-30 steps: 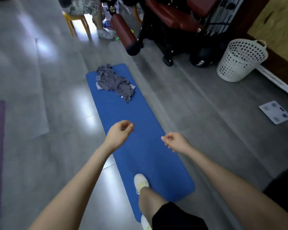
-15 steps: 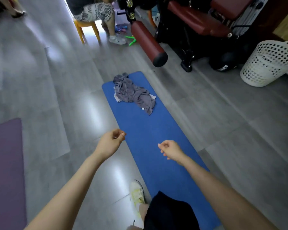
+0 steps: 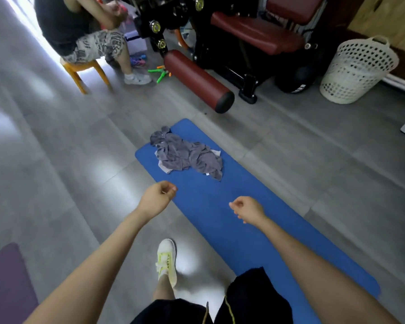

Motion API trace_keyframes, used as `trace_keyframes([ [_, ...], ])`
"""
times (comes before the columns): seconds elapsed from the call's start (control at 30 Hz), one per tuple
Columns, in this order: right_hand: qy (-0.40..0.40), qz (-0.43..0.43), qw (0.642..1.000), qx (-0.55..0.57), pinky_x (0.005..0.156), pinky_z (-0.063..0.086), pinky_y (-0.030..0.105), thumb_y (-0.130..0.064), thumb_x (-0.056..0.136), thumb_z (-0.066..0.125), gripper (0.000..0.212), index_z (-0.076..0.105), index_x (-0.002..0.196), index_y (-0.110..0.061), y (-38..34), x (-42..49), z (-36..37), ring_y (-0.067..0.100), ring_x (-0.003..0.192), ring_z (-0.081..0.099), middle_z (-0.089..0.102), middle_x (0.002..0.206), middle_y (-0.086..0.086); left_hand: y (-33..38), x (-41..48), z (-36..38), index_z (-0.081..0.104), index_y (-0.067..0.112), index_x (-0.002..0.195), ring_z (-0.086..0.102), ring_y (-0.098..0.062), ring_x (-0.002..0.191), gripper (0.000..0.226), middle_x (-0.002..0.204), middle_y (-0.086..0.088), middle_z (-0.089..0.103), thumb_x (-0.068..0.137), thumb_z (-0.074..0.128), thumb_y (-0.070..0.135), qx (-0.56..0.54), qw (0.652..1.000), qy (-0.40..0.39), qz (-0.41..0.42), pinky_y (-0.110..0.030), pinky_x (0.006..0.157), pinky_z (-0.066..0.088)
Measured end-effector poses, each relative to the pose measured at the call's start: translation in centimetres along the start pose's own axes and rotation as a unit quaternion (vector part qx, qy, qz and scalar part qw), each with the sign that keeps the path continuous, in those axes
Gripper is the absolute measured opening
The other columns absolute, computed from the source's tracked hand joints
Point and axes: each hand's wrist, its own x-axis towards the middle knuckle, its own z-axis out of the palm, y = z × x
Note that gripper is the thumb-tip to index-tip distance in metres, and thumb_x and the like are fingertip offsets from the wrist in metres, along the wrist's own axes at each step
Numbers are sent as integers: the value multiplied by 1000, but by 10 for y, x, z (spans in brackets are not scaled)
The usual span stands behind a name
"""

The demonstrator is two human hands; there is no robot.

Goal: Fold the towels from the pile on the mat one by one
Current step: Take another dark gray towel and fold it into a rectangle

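1. Looking down through the head view, you have a crumpled pile of grey cloth towels [image 3: 187, 156] lying at the far end of a long blue foam mat [image 3: 243, 232], well ahead of both hands.
2. Its folds are loose and bunched, none of it is flat, and a paler whitish piece pokes out from under the pile's near-left edge.
3. Your left hand [image 3: 158, 198] hangs in the air over the mat's left border, fingers loosely curled, thumb tip against the forefinger, with nothing in it.
4. Your right hand [image 3: 248, 209] hovers above the middle of the mat, fingers likewise loosely curled inward and carrying nothing.
5. Neither hand touches the towels or the mat.
6. Your white and yellow lace-up shoe [image 3: 166, 260] stands on the grey floor just left of the mat.
7. Beyond the mat stands a dark red padded gym machine [image 3: 255, 33], with a white perforated plastic basket [image 3: 358, 69] to its right.
8. At far left another person sits on an orange stool [image 3: 80, 71], and a purple mat [image 3: 5, 288] shows at the lower left corner.
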Motion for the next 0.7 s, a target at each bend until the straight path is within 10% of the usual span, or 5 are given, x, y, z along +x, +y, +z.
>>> trace_keyframes([
  [0.33, 79, 146, 985, 48, 64, 39, 32, -34, 95, 48, 39, 59, 89, 4, -53, 24, 46, 30, 78, 59, 61, 84, 17, 11, 142, -84, 64, 8, 97, 59, -1, 66, 14, 83, -4, 65, 95, 52, 15, -40, 990, -100, 90, -6, 60, 42],
  [0.7, 48, 174, 982, 57, 62, 36, 28, -34, 95, 47, 28, 55, 81, -11, -34, 110, 59, 18, 71, 50, 55, 78, 2, 7, 260, -50, 62, 10, 90, 59, -14, 73, 16, 80, -2, 63, 96, 47, 10, -131, 986, -101, 6, -15, 67, 49],
])
